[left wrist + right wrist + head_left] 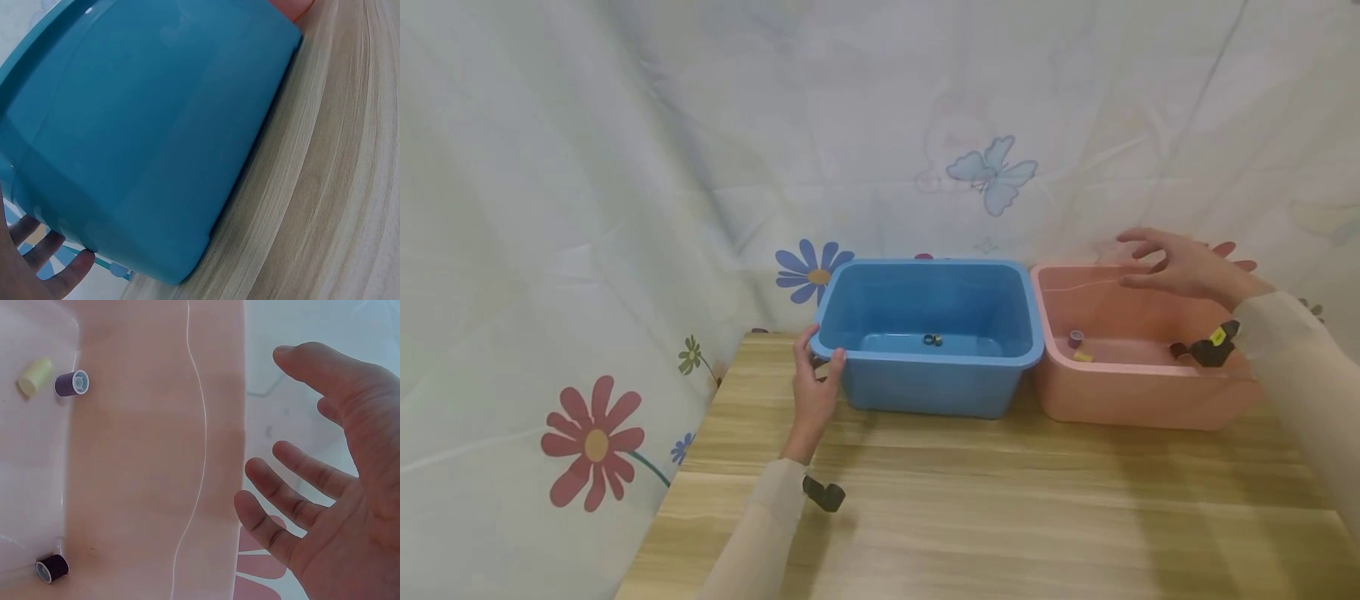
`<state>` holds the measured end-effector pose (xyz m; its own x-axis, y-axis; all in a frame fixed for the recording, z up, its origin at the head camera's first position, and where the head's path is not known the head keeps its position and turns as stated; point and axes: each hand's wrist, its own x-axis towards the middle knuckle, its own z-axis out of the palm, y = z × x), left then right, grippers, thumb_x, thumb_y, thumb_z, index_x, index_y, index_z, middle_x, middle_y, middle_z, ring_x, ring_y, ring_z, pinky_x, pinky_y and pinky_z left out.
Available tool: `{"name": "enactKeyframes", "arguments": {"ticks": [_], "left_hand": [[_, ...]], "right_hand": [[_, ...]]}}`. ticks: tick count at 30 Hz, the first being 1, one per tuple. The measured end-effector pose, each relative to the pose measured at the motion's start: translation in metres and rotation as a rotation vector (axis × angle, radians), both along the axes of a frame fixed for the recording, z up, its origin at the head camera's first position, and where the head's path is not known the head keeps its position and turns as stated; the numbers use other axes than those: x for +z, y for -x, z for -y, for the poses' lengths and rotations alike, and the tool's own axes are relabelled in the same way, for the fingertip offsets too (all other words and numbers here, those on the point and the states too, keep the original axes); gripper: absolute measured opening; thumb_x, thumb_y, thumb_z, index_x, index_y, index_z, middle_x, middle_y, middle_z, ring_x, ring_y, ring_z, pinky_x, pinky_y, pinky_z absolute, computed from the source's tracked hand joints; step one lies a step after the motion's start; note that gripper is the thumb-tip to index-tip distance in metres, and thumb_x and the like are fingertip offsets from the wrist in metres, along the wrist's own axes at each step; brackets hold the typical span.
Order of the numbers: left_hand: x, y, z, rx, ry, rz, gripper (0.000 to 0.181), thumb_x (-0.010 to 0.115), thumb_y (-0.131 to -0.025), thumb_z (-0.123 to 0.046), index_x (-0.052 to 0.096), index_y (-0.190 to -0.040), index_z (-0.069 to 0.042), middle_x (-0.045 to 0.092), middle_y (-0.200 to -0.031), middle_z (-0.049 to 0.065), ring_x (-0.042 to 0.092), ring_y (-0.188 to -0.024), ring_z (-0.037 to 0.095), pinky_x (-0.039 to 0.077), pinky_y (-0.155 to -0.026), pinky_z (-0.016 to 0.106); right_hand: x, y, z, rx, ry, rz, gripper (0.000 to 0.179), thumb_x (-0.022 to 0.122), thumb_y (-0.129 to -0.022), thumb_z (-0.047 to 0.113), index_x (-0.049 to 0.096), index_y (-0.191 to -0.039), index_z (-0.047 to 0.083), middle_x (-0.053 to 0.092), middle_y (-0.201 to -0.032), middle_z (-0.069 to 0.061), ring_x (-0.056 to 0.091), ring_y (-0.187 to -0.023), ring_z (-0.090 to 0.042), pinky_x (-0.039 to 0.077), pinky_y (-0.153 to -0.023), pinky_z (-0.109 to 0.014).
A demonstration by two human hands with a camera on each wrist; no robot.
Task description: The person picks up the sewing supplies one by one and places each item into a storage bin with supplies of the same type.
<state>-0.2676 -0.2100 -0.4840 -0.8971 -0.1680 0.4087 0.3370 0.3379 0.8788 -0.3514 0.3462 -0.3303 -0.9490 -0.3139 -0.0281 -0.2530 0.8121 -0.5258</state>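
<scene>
My left hand (815,400) grips the front left corner of a blue plastic bin (932,387), its thumb at the front rim and fingers along the left side. In the left wrist view its fingertips (78,265) touch the bin's outer wall. My right hand (1187,268) hovers over the back of a pink bin (1135,400), fingers spread and apart, holding nothing. Inside the pink bin lie a purple thread spool (72,383), a pale yellow spool-like piece (35,376) and a dark spool (52,569). Two small dark, round items (932,339) lie in the blue bin.
Both bins stand side by side on a wood-grain table (940,508), close to a white curtain (850,125) printed with flowers and a butterfly. A thin white line (205,431) runs along the pink bin's back wall. Black cameras (826,494) are worn on both wrists.
</scene>
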Motion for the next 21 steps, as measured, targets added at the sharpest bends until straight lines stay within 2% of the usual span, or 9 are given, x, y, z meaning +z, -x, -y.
{"name": "enactKeyframes", "arguments": {"ticks": [6, 7, 9, 10, 13, 14, 16, 18, 21], "left_hand": [[0.002, 0.002, 0.002, -0.010, 0.026, 0.005, 0.059, 0.060, -0.103, -0.042, 0.031, -0.153, -0.033, 0.052, -0.146, 0.014, 0.058, -0.122, 0.038, 0.052, -0.092, 0.057], [0.004, 0.002, 0.003, -0.013, 0.035, 0.013, 0.059, 0.060, -0.103, -0.042, 0.031, -0.153, -0.032, 0.053, -0.145, 0.015, 0.058, -0.121, 0.038, 0.052, -0.092, 0.056], [0.008, 0.001, 0.007, -0.028, 0.061, 0.037, 0.060, 0.059, -0.103, -0.043, 0.029, -0.154, -0.033, 0.053, -0.145, 0.017, 0.059, -0.120, 0.039, 0.052, -0.093, 0.056], [0.010, 0.001, 0.009, -0.038, 0.076, 0.051, 0.060, 0.059, -0.103, -0.043, 0.028, -0.154, -0.033, 0.054, -0.145, 0.018, 0.060, -0.119, 0.039, 0.052, -0.093, 0.057], [0.017, -0.002, 0.017, -0.078, 0.150, 0.104, 0.065, 0.059, -0.103, -0.045, 0.023, -0.156, -0.035, 0.051, -0.148, 0.018, 0.059, -0.121, 0.040, 0.053, -0.091, 0.059], [0.019, -0.004, 0.020, -0.089, 0.180, 0.116, 0.068, 0.060, -0.103, -0.045, 0.021, -0.157, -0.035, 0.049, -0.150, 0.017, 0.058, -0.123, 0.040, 0.051, -0.093, 0.060], [0.022, -0.006, 0.026, -0.106, 0.255, 0.123, 0.076, 0.062, -0.101, -0.046, 0.017, -0.160, -0.034, 0.043, -0.156, 0.015, 0.053, -0.131, 0.039, 0.049, -0.098, 0.060], [0.024, -0.010, 0.031, -0.106, 0.326, 0.122, 0.084, 0.066, -0.098, -0.047, 0.013, -0.163, -0.033, 0.035, -0.162, 0.012, 0.046, -0.138, 0.037, 0.043, -0.105, 0.061], [0.025, -0.016, 0.037, -0.087, 0.438, 0.110, 0.095, 0.069, -0.094, -0.054, 0.009, -0.164, -0.033, 0.025, -0.168, 0.007, 0.034, -0.148, 0.033, 0.033, -0.113, 0.062]], "right_hand": [[0.004, -0.009, 0.007, 0.009, -0.024, 0.016, 0.086, 0.074, -0.092, 0.051, 0.029, -0.160, 0.025, 0.043, -0.149, -0.025, 0.055, -0.126, -0.052, 0.041, -0.093, -0.072], [0.005, -0.011, 0.009, 0.010, -0.029, 0.027, 0.087, 0.073, -0.091, 0.053, 0.028, -0.161, 0.029, 0.042, -0.150, -0.025, 0.052, -0.128, -0.053, 0.033, -0.097, -0.077], [0.007, -0.016, 0.015, 0.024, -0.029, 0.044, 0.088, 0.073, -0.091, 0.054, 0.026, -0.162, 0.033, 0.039, -0.153, -0.023, 0.046, -0.131, -0.054, 0.022, -0.095, -0.084], [0.008, -0.018, 0.018, 0.039, -0.023, 0.046, 0.087, 0.073, -0.091, 0.054, 0.026, -0.162, 0.034, 0.038, -0.155, -0.022, 0.044, -0.133, -0.054, 0.021, -0.096, -0.085], [0.009, -0.027, 0.026, 0.078, -0.003, 0.049, 0.086, 0.072, -0.092, 0.053, 0.023, -0.161, 0.040, 0.033, -0.160, -0.016, 0.037, -0.138, -0.051, 0.021, -0.098, -0.084], [0.009, -0.030, 0.028, 0.097, 0.007, 0.043, 0.084, 0.072, -0.092, 0.052, 0.024, -0.161, 0.041, 0.032, -0.161, -0.013, 0.037, -0.139, -0.048, 0.029, -0.098, -0.080], [0.009, -0.036, 0.033, 0.115, 0.025, 0.053, 0.082, 0.071, -0.093, 0.054, 0.023, -0.159, 0.047, 0.028, -0.164, -0.007, 0.034, -0.142, -0.043, 0.035, -0.099, -0.075], [0.010, -0.044, 0.037, 0.108, -0.019, 0.030, 0.081, 0.068, -0.091, 0.061, 0.021, -0.157, 0.054, 0.028, -0.164, -0.003, 0.038, -0.140, -0.039, 0.038, -0.099, -0.071], [0.012, -0.054, 0.042, 0.096, -0.132, -0.043, 0.082, 0.063, -0.088, 0.072, 0.021, -0.156, 0.057, 0.031, -0.163, 0.001, 0.045, -0.137, -0.035, 0.041, -0.098, -0.068]]}}
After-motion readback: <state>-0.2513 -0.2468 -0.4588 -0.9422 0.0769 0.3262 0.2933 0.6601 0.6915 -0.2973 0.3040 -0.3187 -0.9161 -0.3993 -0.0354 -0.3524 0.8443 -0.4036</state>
